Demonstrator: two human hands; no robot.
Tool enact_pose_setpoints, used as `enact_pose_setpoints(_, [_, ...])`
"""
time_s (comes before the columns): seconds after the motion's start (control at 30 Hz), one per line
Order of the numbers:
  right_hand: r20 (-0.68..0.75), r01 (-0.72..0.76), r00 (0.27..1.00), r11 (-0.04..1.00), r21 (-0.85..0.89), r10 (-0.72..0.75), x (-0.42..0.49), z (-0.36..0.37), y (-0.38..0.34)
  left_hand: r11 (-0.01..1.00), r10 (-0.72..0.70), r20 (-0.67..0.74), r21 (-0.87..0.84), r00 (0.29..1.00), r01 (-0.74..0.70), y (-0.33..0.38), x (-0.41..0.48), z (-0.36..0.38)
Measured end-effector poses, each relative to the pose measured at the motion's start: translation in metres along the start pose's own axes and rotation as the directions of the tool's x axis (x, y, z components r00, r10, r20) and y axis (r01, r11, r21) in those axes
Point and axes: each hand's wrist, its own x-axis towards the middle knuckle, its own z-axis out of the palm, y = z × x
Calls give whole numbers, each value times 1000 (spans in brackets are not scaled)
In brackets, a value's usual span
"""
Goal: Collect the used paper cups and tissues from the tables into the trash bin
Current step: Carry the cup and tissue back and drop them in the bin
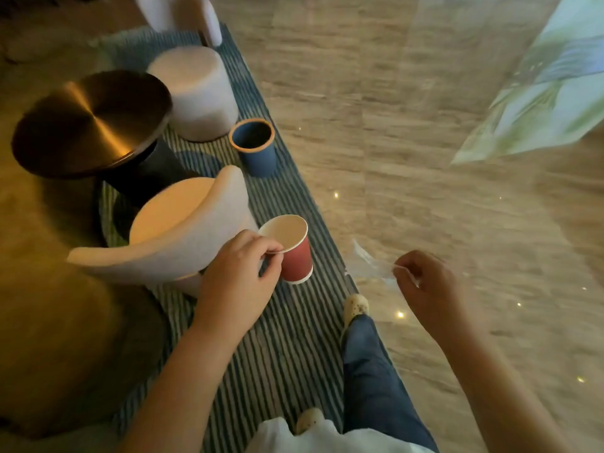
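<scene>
A leg in blue denim (372, 380) and a speckled pale shoe (356, 305) stand at the edge of a blue-and-white striped rug (287, 348). Above the rug, the left hand (238, 266) pinches the rolled rim of a red paper cup (295, 256) between thumb and curled fingers. The cup hangs in the air just beside the curved back of a pale upholstered chair (183, 237). Its long axis is close to upright, with the white-lined mouth facing up and the base tipped slightly right. The right hand (425, 282) has its fingers curled, pinching a thin clear film (369, 261) too blurred to identify. Farther off, a round blue trash bin (256, 152) with an orange rim stands open-mouthed on the rug's edge, beside a white cylindrical stool (196, 93) and a round brushed-metal table (88, 116).
</scene>
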Motion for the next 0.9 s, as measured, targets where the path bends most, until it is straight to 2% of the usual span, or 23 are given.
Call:
enact_pose_setpoints(0.2, [4,112,994,994,9,-112,170,-18,-4,997,-68,-20,28,997,68,9,139,22])
enact_pose_setpoints(0.3, [4,105,994,992,63,-105,248,-28,-11,995,-86,-49,52,995,88,12,206,23])
enact_pose_setpoints(0.47, [102,167,979,983,78,-174,354,-21,-35,974,-222,-60,37,973,224,-5,276,30])
enact_pose_setpoints(0.57, [190,199,958,975,95,-214,400,-5,-55,945,-324,-58,22,944,326,-27,299,29])
enact_pose_setpoints(0.7, [317,262,913,965,23,-255,465,26,-86,908,-417,-94,-6,904,419,-70,347,31])
enact_pose_setpoints(0.9, [276,255,928,967,26,-252,587,51,-142,905,-424,-107,-83,900,417,-140,465,32])
